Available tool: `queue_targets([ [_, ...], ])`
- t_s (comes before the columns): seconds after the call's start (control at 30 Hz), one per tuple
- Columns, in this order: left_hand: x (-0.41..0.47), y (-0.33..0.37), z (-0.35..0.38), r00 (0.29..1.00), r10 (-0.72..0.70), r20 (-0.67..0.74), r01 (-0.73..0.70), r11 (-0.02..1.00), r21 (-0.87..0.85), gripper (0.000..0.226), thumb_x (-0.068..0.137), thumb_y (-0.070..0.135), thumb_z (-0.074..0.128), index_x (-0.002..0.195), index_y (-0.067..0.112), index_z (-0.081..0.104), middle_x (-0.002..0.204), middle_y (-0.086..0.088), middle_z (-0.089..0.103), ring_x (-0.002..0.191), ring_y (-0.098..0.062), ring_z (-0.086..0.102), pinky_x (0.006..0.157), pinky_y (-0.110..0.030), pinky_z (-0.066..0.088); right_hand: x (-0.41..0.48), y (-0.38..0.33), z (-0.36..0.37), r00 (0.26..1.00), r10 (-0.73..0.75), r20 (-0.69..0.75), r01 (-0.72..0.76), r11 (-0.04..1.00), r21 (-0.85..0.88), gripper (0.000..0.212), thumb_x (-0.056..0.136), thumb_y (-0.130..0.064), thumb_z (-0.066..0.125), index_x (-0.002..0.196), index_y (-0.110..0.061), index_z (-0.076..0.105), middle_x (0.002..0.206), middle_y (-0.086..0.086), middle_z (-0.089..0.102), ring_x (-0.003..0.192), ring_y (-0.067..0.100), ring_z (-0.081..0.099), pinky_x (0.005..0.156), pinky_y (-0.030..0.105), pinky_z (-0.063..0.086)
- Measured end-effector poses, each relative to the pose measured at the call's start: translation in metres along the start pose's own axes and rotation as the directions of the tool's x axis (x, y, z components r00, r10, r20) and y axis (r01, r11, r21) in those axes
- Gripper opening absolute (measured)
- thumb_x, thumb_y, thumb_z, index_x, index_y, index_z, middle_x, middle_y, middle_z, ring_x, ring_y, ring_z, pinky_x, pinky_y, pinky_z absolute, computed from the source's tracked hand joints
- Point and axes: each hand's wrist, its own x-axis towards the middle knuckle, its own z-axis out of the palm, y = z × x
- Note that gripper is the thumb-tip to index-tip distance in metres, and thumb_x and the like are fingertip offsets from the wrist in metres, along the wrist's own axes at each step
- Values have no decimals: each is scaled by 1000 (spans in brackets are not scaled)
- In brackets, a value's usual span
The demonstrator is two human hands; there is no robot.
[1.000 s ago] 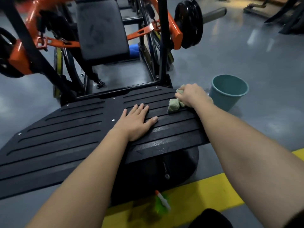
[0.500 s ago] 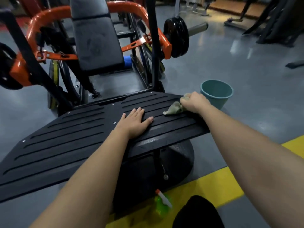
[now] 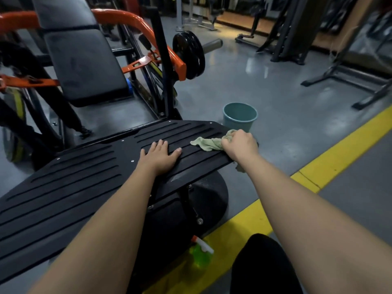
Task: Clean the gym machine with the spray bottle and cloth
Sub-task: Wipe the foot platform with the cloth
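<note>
right hand (image 3: 239, 145) grips cloth (image 3: 209, 143) at plate's (image 3: 84, 177) right corner | cloth trails left toward flat, released left hand (image 3: 159, 157) | unwiped grooves lie left

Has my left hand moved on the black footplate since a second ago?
No. The left hand still lies flat beside the same screw on the footplate.

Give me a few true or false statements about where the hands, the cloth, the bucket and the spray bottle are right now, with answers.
1. The right hand grips the green cloth on the black footplate. True.
2. The spray bottle is on the floor, in neither hand. True.
3. The left hand is curled into a fist. False: it lies flat on the footplate, fingers straight.
4. The teal bucket stands on the footplate. False: it stands on the floor beyond it.
</note>
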Motion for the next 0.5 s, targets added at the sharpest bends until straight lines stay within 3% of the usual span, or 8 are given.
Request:
queue_targets([
  [0.1, 2, -2, 1, 1000, 7, -9, -7, 1000, 10, 85, 99, 74, 16, 165, 21, 6, 172, 3, -3, 158, -17, -5, 127, -51, -4, -3, -1, 6, 999, -3, -52, 2, 1000, -16, 13, 92, -28, 51, 83, -20, 57, 111, 18, 69, 110, 40, 60, 81, 36, 42],
  [0.23, 4, -2, 4, 999, 24, -30, -22, 999, 39, 85, 99, 73, 13, 165, 20, 6, 172, 3, -3, 158, -17, -5, 127, -52, -2, 1, -3, 15, 999, -18, -48, 13, 995, -103, 32, 93, -29, 52, 114, -11, 68, 117, 18, 68, 114, 39, 60, 85, 37, 44],
  [0.5, 5, -2, 5, 998, 29, -49, -27, 999, 28, 85, 98, 74, 15, 165, 22, 7, 172, 6, -2, 158, -15, -5, 127, -51, -2, 36, -35, 36, 998, -50, 42, 57, 982, -179, 37, 97, -26, 49, 127, -9, 63, 128, 17, 64, 119, 38, 58, 94, 37, 43],
])
